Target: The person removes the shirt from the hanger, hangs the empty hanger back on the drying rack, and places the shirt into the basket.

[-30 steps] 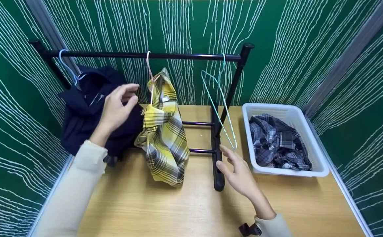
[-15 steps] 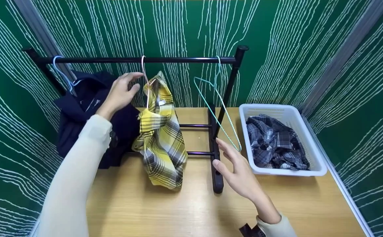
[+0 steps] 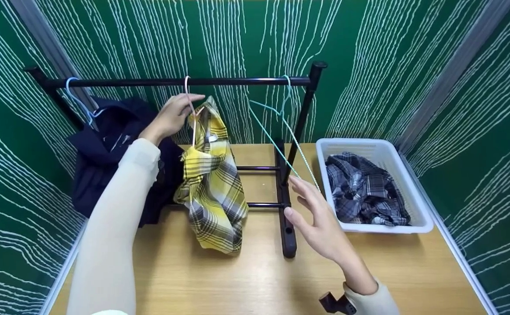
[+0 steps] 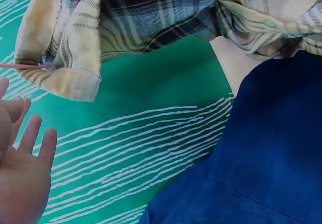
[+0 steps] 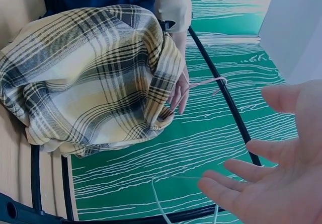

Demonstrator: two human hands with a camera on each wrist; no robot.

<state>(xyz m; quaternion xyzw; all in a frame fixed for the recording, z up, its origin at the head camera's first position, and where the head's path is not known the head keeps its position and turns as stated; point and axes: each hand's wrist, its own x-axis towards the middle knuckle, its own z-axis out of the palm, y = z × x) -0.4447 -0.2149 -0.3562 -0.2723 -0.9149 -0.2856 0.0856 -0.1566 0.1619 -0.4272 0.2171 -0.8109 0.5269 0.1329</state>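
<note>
Shirt [image 3: 219, 175]: yellow, grey and white plaid; hangs from the black rail [image 3: 237, 82], about midway along, with the upper part tilted and one shoulder peaking toward the back.

Pink hanger [image 3: 187, 90]: hooks over the rail and slopes down into the shirt.

Left hand [image 3: 174, 116]: reaches up just beside the neck of the pink hanger, partly behind it in the head view; fingers released, index straight toward the raised shoulder of the shirt, grasping nothing; cannot tell whether touching the cloth.

Right hand [image 3: 318, 218]: hovers at the other side of the shirt, palm turned inward, thumb apart, fingers straightish and free of any grip; overlaps the lower end of the turquoise hanger in the head view, contact impossible to tell.

Turquoise hanger [image 3: 282, 113]: hangs bare near the right end of the rail.

Navy garment [image 3: 95, 170]: hangs at the left end on a blue hanger [image 3: 79, 103], partly behind the left sleeve [image 3: 106, 245].

White basket [image 3: 388, 229]: stands on the wooden table [image 3: 219, 280], right of the rack foot [image 3: 288, 245]; holds crumpled dark grey plaid cloth [image 3: 366, 188].

Wall [image 3: 237, 43]: green, streaked with wavy white lines.
</note>
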